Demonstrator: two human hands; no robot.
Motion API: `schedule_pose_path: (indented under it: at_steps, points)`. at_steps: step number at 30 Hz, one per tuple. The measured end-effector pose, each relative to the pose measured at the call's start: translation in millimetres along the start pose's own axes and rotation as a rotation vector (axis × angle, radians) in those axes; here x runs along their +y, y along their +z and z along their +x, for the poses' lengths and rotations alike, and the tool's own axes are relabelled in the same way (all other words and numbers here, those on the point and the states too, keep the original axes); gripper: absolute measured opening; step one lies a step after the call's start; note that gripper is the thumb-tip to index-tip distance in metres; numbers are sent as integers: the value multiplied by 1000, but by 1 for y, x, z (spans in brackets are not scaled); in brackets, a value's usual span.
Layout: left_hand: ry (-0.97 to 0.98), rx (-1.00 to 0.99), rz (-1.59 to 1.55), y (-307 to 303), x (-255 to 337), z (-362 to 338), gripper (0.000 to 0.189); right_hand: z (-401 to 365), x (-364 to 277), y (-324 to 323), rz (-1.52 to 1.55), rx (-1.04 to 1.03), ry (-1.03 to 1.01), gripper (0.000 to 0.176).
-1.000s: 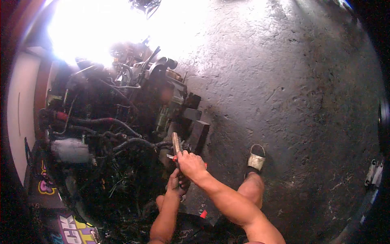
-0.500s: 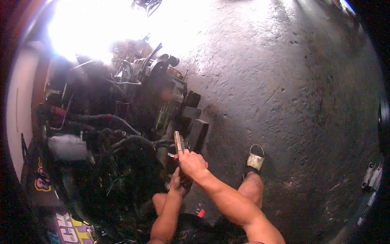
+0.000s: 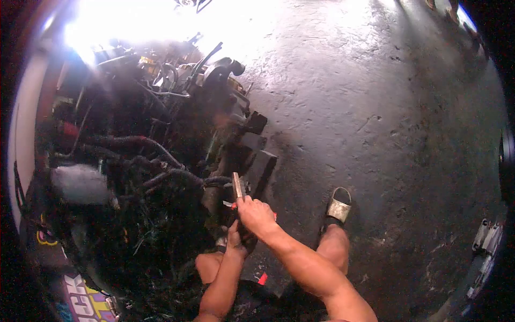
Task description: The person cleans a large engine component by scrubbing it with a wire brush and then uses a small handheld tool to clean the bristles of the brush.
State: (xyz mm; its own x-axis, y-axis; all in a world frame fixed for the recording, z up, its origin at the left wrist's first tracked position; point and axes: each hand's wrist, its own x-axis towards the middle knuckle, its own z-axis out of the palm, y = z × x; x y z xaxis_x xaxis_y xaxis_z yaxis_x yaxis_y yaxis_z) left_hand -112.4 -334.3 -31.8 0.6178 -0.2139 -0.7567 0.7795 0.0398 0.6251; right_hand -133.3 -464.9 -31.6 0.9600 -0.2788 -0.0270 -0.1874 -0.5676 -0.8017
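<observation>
My right hand [image 3: 257, 216] is closed, seen from its back, with a flat, pale brown bar [image 3: 237, 185] sticking up past its knuckles. Red bits show on both sides of this fist, and a small metal tip [image 3: 227, 203] pokes out on the left; the tool's kind is not clear. Just below, my left hand [image 3: 235, 242] is curled upward, close to the right one. Its grip lies in shadow, so what it holds cannot be made out. Dark hoses [image 3: 179, 174] from an engine assembly run up near the bar.
Greasy engine parts and cables [image 3: 123, 134] fill the left side, with a whitish box-shaped part [image 3: 80, 184] among them. Dark blocks [image 3: 261, 167] stand beside the engine. My sandalled foot [image 3: 339, 208] rests on the rough floor [image 3: 375, 134]. A red piece [image 3: 262, 279] lies near my legs.
The view has shifted slightly, so the engine parts sit a little differently. Both hands keep nearly the same place and grip.
</observation>
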Motion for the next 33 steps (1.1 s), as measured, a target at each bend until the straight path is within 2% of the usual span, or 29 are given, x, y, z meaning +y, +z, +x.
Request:
schedule_pose_path:
  at_steps: [5, 8, 11, 13, 16, 17, 18, 20, 22, 24, 25, 26, 28, 30, 33]
  points:
    - [-14, 53, -44, -1, 7, 2, 25, 8, -6, 13, -34, 27, -15, 15]
    - [28, 46, 69, 2, 15, -6, 26, 10, -11, 22, -54, 36, -21, 14]
    - [-14, 135, 9, 45, 28, -29, 26, 11, -13, 25, -81, 40, -12, 14]
    - [45, 208, -101, 52, 25, -30, 28, 9, -16, 29, -106, 27, -13, 14]
    - [61, 115, 55, 14, 28, -34, 30, 12, -24, 41, -39, -31, -52, 20]
    - [97, 99, 25, 2, 32, -37, 30, 12, -28, 43, -21, -74, -80, 22]
    - [54, 127, 5, -9, 34, -42, 27, 11, -33, 47, -9, -117, -116, 25]
    - [-17, 163, -44, -38, 37, -55, 21, 1, -41, 60, -63, -123, -315, 31]
    - [53, -32, -97, -103, 14, -33, 13, -8, -48, 74, -33, -88, -413, 36]
    - [-8, -79, -63, -124, 18, -34, 11, -11, -47, 91, 11, -116, -534, 35]
    - [-123, 85, -151, -109, 34, -70, 10, -15, -56, 97, 9, -80, -561, 36]
    - [-138, -247, -306, -174, -22, 15, 14, -23, -64, 105, 11, -48, -583, 37]
    - [7, 27, -3, -127, 49, -121, 17, -36, -70, 128, 236, -16, -403, 33]
    - [30, -397, -183, -181, 27, -102, 22, -66, -129, 99, -58, -8, -474, 31]
    - [30, -520, -167, -207, -13, -86, 22, -114, -142, 96, -176, 2, -465, 23]
